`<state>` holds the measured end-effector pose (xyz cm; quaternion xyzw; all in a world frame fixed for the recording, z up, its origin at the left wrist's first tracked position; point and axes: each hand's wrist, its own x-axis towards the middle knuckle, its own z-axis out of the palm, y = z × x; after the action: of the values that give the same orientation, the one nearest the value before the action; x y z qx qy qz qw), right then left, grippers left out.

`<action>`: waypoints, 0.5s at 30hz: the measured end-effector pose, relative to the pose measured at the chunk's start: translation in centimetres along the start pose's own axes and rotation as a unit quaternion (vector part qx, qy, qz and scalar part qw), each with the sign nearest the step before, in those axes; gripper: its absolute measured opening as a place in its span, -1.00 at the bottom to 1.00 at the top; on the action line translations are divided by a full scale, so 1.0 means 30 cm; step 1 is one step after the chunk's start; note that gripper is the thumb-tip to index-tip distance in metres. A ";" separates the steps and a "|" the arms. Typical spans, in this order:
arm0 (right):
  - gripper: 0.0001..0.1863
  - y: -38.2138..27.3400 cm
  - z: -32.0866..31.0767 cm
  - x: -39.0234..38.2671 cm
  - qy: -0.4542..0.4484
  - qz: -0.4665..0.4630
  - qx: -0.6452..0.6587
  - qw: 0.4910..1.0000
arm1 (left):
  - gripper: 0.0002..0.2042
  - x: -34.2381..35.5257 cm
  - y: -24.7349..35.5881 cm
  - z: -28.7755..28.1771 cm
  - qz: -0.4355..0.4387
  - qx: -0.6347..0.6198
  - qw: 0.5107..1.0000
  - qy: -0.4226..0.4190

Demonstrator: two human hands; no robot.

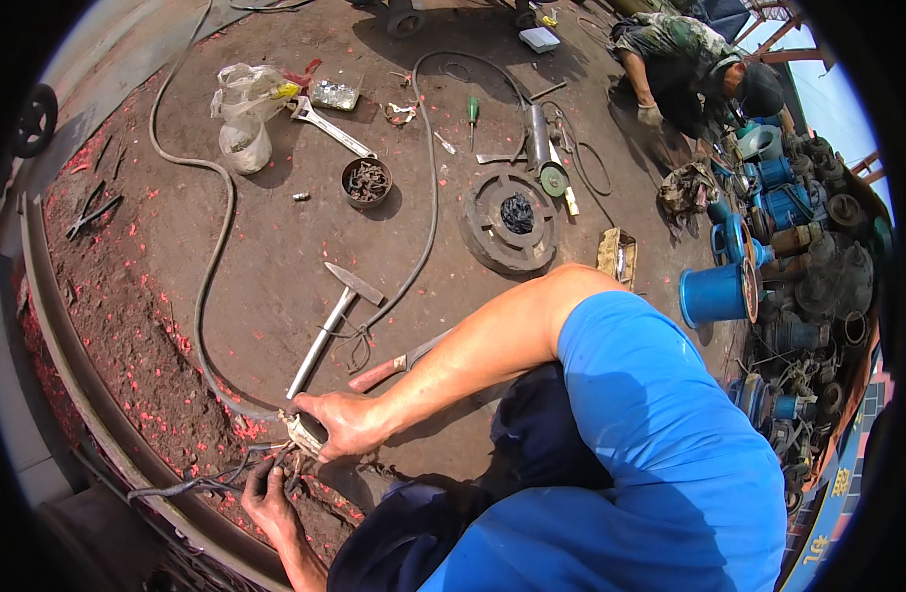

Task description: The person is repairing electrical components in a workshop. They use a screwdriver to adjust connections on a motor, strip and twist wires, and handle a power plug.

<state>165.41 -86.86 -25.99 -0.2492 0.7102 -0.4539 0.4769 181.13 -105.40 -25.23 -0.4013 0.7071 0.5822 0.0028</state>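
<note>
At the lower left, my right hand (346, 422) grips a small, dirty cream-coloured fitting (303, 437) where a long grey-brown cable (211, 261) ends. Its exact kind is hard to make out. Just below, my left hand (267, 498) has its fingers closed on dark cable ends (293, 481) close to the fitting. More dark cables (182, 485) run off leftward across the metal rail. A hammer (333, 321) with a pale metal handle lies just beyond my right hand. Under my right forearm is a knife-like tool (384, 373) with a reddish-brown handle, its blade partly hidden.
Around lie a bowl of screws (366, 182), an adjustable wrench (330, 123), a green screwdriver (473, 113), an angle grinder (544, 148), a round slotted metal part (488, 242) and pliers (93, 210). Motors (715, 296) crowd the right, where another person (680, 59) bends over. A rail (78, 370) edges the left.
</note>
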 end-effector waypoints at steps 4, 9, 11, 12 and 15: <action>-0.15 0.078 0.020 0.080 -0.018 0.050 0.035 0.998 | -0.79 0.022 -0.022 0.026 0.040 0.064 0.997 -0.026; -0.22 0.137 0.041 0.148 -0.027 0.165 0.060 0.984 | -0.73 0.027 -0.070 0.022 0.103 0.251 0.962 -0.015; -0.21 0.130 0.061 0.152 -0.056 0.183 0.065 0.979 | -0.72 0.013 -0.044 0.011 0.102 0.298 0.949 -0.019; -0.20 0.152 0.088 0.166 -0.065 0.189 0.056 0.978 | -0.71 0.006 -0.009 0.018 0.099 0.321 0.942 -0.025; -0.21 0.145 0.129 0.185 -0.106 0.240 0.021 0.965 | -0.69 0.021 -0.026 -0.006 0.080 0.374 0.923 -0.036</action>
<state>166.91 -90.77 -32.85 -0.1076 0.6848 -0.3121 0.6496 181.24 -105.90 -26.11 -0.2924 0.9025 0.2877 0.1314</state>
